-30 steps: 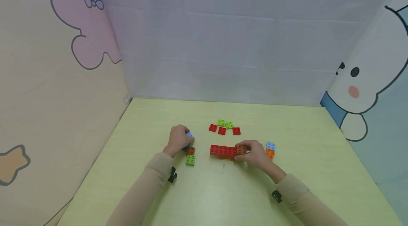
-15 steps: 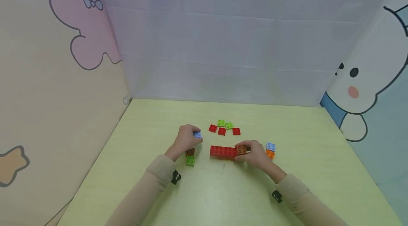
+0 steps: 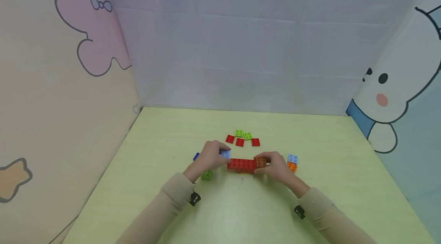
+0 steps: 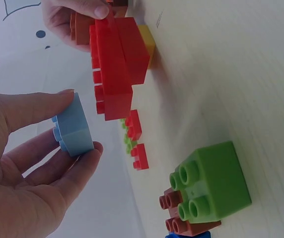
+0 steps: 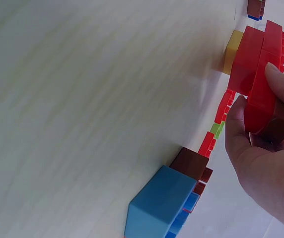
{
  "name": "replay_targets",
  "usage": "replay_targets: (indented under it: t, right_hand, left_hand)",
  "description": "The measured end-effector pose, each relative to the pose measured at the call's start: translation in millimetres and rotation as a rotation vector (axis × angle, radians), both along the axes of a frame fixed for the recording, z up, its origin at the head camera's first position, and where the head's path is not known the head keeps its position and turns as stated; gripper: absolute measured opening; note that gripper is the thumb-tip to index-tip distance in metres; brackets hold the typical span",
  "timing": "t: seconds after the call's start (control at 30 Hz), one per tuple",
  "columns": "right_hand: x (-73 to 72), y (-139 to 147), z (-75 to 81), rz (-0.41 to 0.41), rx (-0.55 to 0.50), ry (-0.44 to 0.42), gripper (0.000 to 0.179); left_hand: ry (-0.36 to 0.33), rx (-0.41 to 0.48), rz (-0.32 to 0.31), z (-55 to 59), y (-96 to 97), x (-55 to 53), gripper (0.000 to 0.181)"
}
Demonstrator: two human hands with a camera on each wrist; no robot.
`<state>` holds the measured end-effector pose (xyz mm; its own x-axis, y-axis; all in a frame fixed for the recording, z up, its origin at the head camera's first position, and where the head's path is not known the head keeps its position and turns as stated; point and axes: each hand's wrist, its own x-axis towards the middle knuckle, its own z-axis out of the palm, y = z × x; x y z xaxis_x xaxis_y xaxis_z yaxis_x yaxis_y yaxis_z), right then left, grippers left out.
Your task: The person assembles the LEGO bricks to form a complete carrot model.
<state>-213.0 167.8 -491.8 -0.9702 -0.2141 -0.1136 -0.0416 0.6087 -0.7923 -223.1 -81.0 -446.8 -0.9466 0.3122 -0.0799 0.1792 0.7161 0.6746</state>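
My left hand (image 3: 211,155) pinches a light blue toy brick (image 4: 75,126) between thumb and fingers, studs facing the palm in the left wrist view. That brick is held close to the left end of a red brick assembly (image 3: 241,165), with a small gap visible in the left wrist view. The assembly has stacked red layers over a yellow brick (image 4: 147,44). At its right end sits a brown brick (image 3: 261,162). Around this end my right hand (image 3: 275,167) grips the assembly with thumb and fingers.
Beside my left wrist are a green brick (image 4: 221,183), a reddish-brown brick (image 4: 196,227) and a dark blue brick (image 3: 196,156). Flat red pieces (image 3: 239,142) and green pieces (image 3: 239,133) lie behind the assembly. On the right stand a light blue brick (image 3: 293,158) and an orange brick (image 3: 292,166).
My left hand has carried the light blue brick rightward from beside the brown and green bricks to the assembly's left end. The right hand and the assembly have stayed in place.
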Motion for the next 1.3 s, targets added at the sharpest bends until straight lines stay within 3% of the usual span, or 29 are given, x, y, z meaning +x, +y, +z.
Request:
replay_targets:
  t: [0.23, 0.83, 1.3]
  right_hand:
    - [1.0, 0, 0.9, 0.008, 0.013, 0.012, 0.036]
    - [0.0, 2, 0.0, 0.001, 0.006, 0.007, 0.036]
    - [-0.3, 2, 0.2, 0.002, 0.013, 0.008, 0.036]
  left_hand:
    - [0.005, -0.008, -0.049, -7.3, 7.6, 4.2, 0.037]
    - [-0.028, -0.025, -0.093, -8.3, 14.3, 3.8, 0.037]
    - [0.011, -0.039, -0.13, -17.3, 12.9, -1.0, 0.039]
